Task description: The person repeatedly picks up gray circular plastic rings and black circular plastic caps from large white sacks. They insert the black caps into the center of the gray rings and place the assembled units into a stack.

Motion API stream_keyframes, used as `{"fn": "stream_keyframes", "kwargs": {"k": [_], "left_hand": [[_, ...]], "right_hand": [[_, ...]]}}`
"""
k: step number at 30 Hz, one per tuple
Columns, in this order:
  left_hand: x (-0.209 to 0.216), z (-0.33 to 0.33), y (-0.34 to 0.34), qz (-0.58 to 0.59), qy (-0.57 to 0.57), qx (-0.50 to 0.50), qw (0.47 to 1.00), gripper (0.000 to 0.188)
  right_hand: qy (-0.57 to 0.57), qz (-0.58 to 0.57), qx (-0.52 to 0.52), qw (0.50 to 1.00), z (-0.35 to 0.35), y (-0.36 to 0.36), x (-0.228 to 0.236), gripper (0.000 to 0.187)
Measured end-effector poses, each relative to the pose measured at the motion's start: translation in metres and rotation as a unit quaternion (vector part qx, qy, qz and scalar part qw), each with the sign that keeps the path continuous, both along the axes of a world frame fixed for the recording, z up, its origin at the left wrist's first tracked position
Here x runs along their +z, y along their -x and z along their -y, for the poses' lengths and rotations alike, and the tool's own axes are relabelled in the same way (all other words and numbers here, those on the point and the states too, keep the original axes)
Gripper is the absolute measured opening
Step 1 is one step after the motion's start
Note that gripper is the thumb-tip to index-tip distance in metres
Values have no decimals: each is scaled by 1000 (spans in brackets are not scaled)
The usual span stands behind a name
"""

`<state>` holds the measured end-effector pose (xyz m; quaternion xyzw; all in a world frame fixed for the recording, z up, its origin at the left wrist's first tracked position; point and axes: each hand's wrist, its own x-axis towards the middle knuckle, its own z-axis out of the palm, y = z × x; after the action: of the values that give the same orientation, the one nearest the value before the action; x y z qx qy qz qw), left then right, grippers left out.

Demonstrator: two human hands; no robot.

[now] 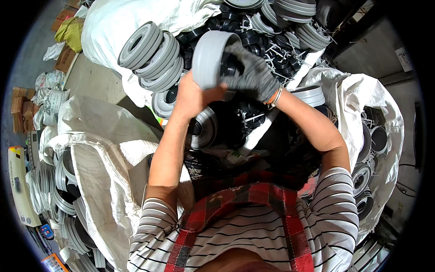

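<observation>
In front of me, my left hand (195, 93), bare, is closed on the lower left side of a wide grey plastic ring (209, 59). The ring is tilted, its open side facing right. My right hand (253, 75), in a dark grey knit glove, reaches to that open side and closes on a round black plastic part (230, 65) there; motion smears its fingers and hides some of the grip. Beyond lies a heap of black plastic parts (283, 61) mixed with white plastic sprues. Stacked grey rings (154, 56) rest left of my hands.
A white woven sack (102, 167) with grey rings beside it stands at left. Another white sack (385, 113) at right holds black and grey round parts. More grey rings (297, 11) lie at the back. Cardboard boxes (22, 109) sit at far left.
</observation>
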<state>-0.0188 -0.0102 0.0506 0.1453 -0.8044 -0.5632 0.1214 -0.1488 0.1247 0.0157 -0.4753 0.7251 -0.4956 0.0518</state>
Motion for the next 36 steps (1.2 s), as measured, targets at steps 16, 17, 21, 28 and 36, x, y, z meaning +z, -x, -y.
{"fn": "stream_keyframes", "kwargs": {"k": [16,17,21,28,36], "left_hand": [[-12,11,0,-13,-370,-36,928,48],[-12,9,0,-14,-372,-35,928,48],[-10,3,5,-34,-406,-25,913,46],[-10,-9,7,-50,-379,8,924,47],[-12,-17,10,-34,65,-13,997,32]], "right_hand": [[-83,-172,80,978,-5,2,8,64],[-81,-167,71,980,-5,3,8,65],[-64,-129,28,989,-10,4,10,72],[-126,-52,-14,991,-10,0,18,87],[-53,45,44,997,-11,16,-7,67]]}}
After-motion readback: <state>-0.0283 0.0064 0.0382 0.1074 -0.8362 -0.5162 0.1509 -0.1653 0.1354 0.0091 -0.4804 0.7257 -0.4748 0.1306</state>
